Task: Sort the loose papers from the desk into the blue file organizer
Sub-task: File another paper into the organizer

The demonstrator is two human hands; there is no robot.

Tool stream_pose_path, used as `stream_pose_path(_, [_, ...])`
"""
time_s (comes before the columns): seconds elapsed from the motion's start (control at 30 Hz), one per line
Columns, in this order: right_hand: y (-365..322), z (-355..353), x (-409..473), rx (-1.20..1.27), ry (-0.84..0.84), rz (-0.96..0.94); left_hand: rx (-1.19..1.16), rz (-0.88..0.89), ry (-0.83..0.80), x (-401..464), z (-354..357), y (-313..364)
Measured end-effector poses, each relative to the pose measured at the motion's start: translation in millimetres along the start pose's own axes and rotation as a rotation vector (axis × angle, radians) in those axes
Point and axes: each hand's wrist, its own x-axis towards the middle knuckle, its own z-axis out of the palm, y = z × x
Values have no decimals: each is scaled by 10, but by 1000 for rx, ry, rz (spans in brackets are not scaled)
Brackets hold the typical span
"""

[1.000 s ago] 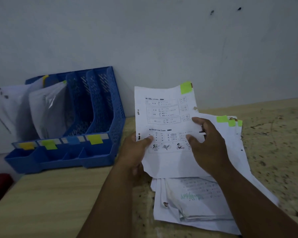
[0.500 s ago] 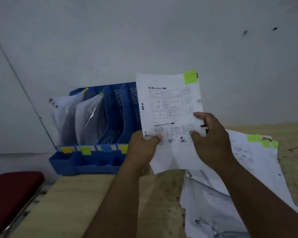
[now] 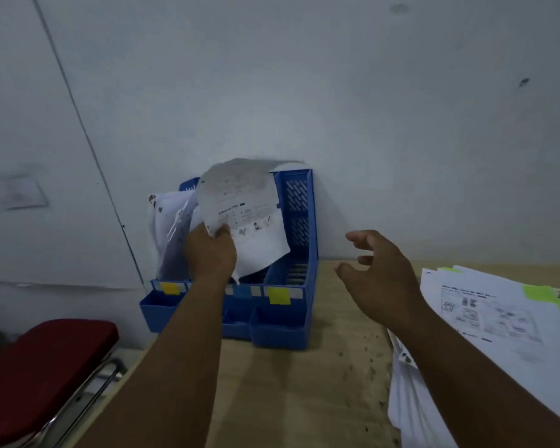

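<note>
Left hand: your left hand [image 3: 211,253] pinches a printed sheet [image 3: 244,218] by its lower left edge, just left of frame centre.
Sheet: it curls over the middle slots of the blue organizer [image 3: 299,221], its lower corner dipping into one; which slot, you cannot tell.
Right hand: your right hand [image 3: 380,279] hovers above the tabletop [image 3: 304,383], fingers spread and loose, holding nothing.
Organizer: it stands against the wall [image 3: 304,92]; its left slots already hold papers [image 3: 170,227], and yellow tabs [image 3: 278,295] mark its front.
Paper pile: loose papers [image 3: 485,318] with green tabs lie at the right edge.
Chair: a red seat [image 3: 42,367] sits at lower left.
</note>
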Motion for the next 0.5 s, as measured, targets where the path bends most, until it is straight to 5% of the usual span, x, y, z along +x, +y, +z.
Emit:
stream_pose_path(0.17, [-9,97,45,-17,-4,-9,263,41,145,148,-132,-54])
stream_pose_path(0.5, [-36,366,111,-22,-51,-28,322,177,388,241,-257,-119])
